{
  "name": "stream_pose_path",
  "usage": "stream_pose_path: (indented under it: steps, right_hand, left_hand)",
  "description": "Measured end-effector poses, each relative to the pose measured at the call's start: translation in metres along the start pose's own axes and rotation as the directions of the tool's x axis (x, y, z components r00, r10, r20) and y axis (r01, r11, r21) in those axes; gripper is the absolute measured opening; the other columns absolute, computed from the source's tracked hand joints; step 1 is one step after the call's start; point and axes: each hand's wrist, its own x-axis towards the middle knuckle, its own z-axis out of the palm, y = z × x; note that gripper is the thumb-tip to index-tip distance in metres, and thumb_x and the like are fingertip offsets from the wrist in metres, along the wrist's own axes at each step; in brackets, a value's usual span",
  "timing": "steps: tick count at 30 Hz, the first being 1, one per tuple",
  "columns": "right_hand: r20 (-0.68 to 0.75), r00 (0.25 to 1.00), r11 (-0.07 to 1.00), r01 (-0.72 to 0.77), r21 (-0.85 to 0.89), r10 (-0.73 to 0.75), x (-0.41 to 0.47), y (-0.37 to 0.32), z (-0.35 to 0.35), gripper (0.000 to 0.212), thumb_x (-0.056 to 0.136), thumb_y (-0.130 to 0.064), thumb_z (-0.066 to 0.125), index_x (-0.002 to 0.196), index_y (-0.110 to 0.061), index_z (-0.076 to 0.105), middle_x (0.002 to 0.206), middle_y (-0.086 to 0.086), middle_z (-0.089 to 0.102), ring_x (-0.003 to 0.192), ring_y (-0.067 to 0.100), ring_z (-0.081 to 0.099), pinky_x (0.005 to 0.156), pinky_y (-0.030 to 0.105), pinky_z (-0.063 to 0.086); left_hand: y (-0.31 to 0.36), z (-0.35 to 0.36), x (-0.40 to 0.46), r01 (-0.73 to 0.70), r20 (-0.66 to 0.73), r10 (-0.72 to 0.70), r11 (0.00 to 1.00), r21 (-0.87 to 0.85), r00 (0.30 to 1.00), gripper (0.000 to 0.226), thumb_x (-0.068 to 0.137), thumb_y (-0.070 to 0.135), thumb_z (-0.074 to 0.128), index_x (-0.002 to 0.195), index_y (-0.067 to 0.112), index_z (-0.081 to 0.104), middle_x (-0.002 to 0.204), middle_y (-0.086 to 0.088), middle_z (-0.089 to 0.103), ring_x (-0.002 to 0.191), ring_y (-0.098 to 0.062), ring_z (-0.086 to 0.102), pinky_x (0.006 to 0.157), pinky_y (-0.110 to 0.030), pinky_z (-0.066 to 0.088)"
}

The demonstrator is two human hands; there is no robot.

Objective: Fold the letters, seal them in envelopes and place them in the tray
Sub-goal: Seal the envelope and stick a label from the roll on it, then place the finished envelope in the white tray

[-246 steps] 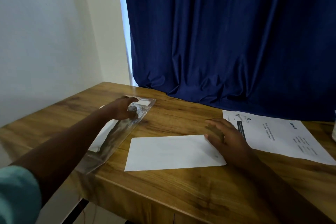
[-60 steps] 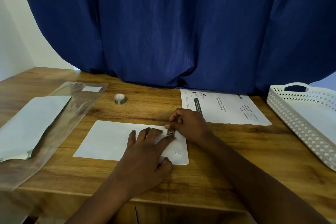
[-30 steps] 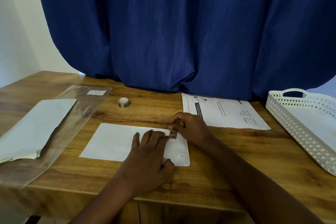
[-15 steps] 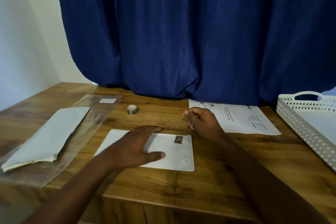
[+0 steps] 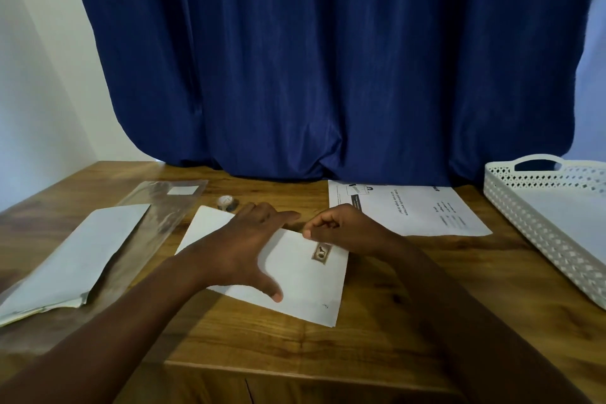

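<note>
Envelope [image 5: 295, 275], white, stamped, lay skewed on table [image 5: 377, 338], printed letter [image 5: 410, 210] just behind, tray [image 5: 537, 223] well apart at right. Risk, as judged: envelope could slide or crease if turned under uneven pressure, and the letter was not yet folded. Left hand [image 5: 242, 246] was spread flat on the envelope, fingers straight, thumb out. Right hand [image 5: 344, 229] was curled at the far edge; whether it pinched the paper could not be told
</note>
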Motion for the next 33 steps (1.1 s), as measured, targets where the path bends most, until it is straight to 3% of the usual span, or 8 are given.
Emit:
stream_pose_path:
  steps: [6, 11, 14, 17, 20, 24, 27, 33]
  right_hand:
    - [0.145, 0.989, 0.994, -0.031, 0.104, 0.016, -0.008, -0.003, -0.012, 0.028, 0.085, -0.037, 0.077, 0.105, -0.017, 0.079, 0.101, 0.001, 0.079, 0.095, 0.021, 0.075, 0.089, 0.037, 0.058]
    - [0.108, 0.992, 0.988, -0.086, 0.129, 0.072, -0.007, -0.001, -0.022, 0.017, 0.089, -0.017, 0.074, 0.105, -0.022, 0.078, 0.104, -0.004, 0.079, 0.093, 0.013, 0.075, 0.084, 0.023, 0.058]
    - [-0.009, 0.99, 0.965, -0.138, 0.222, 0.143, -0.01, -0.003, -0.039, 0.016, 0.089, -0.013, 0.069, 0.097, -0.023, 0.078, 0.092, -0.006, 0.08, 0.08, 0.009, 0.074, 0.072, 0.019, 0.056]
    - [-0.131, 0.972, 0.937, -0.143, 0.319, 0.193, -0.019, -0.007, -0.054, 0.016, 0.092, -0.008, 0.064, 0.097, -0.019, 0.075, 0.086, 0.001, 0.079, 0.07, 0.012, 0.073, 0.059, 0.022, 0.056]
    - [-0.264, 0.942, 0.918, -0.094, 0.386, 0.207, -0.037, -0.01, -0.07, 0.016, 0.094, -0.006, 0.062, 0.099, -0.016, 0.073, 0.086, 0.004, 0.078, 0.069, 0.014, 0.072, 0.058, 0.023, 0.056]
    - [-0.411, 0.893, 0.929, -0.023, 0.369, 0.185, -0.077, -0.015, -0.103, 0.016, 0.094, -0.004, 0.06, 0.105, -0.009, 0.072, 0.086, 0.008, 0.076, 0.071, 0.015, 0.069, 0.066, 0.027, 0.056]
    - [-0.542, 0.817, 0.949, -0.021, 0.314, 0.198, -0.126, -0.018, -0.143, 0.017, 0.094, -0.005, 0.06, 0.105, -0.009, 0.073, 0.085, 0.011, 0.074, 0.069, 0.016, 0.066, 0.065, 0.024, 0.055]
    - [-0.756, 0.575, 0.95, -0.176, 0.259, 0.313, -0.226, -0.004, -0.226, 0.023, 0.088, -0.002, 0.06, 0.095, -0.018, 0.076, 0.08, 0.01, 0.071, 0.064, 0.018, 0.064, 0.061, 0.028, 0.052]
  left_hand:
    - [0.017, -0.002, 0.011, -0.16, -0.096, 0.178, 0.973, 0.166, 0.979, 0.113, 0.061, 0.073, 0.08, 0.15, 0.051, 0.015, 0.147, 0.018, 0.029, 0.129, -0.006, 0.023, 0.096, -0.027, 0.032]
    - [0.025, -0.015, 0.01, -0.139, -0.194, 0.158, 0.984, 0.109, 0.968, 0.102, 0.071, 0.077, 0.072, 0.154, 0.049, 0.021, 0.161, 0.016, 0.02, 0.146, -0.013, 0.019, 0.118, -0.042, 0.034]
    - [0.028, -0.023, 0.007, -0.195, -0.517, 0.161, 0.981, -0.012, 0.841, 0.081, 0.08, 0.067, 0.067, 0.15, 0.039, 0.039, 0.157, 0.009, 0.033, 0.145, -0.017, 0.028, 0.118, -0.047, 0.033]
    - [0.042, -0.018, 0.011, -0.253, -0.703, 0.041, 0.947, -0.2, 0.71, 0.06, 0.083, 0.052, 0.07, 0.138, 0.038, 0.049, 0.146, 0.015, 0.042, 0.135, -0.001, 0.034, 0.111, -0.025, 0.029]
    - [0.063, -0.006, 0.021, -0.291, -0.712, -0.032, 0.899, -0.327, 0.701, 0.044, 0.085, 0.047, 0.068, 0.126, 0.04, 0.053, 0.134, 0.02, 0.049, 0.124, 0.004, 0.043, 0.099, -0.009, 0.033]
    - [0.077, 0.01, 0.049, -0.328, -0.621, 0.008, 0.854, -0.404, 0.784, 0.033, 0.091, 0.035, 0.072, 0.121, 0.025, 0.063, 0.124, 0.011, 0.061, 0.113, -0.005, 0.055, 0.097, -0.019, 0.048]
    - [0.096, 0.02, 0.076, -0.414, -0.584, 0.128, 0.824, -0.387, 0.802, 0.03, 0.09, 0.029, 0.074, 0.117, 0.026, 0.062, 0.119, 0.013, 0.059, 0.106, -0.005, 0.056, 0.092, -0.011, 0.044]
    - [0.139, 0.046, 0.117, -0.398, -0.462, 0.218, 0.853, -0.338, 0.86, 0.04, 0.088, 0.032, 0.075, 0.126, 0.024, 0.064, 0.135, 0.005, 0.058, 0.129, -0.016, 0.051, 0.11, -0.042, 0.042]
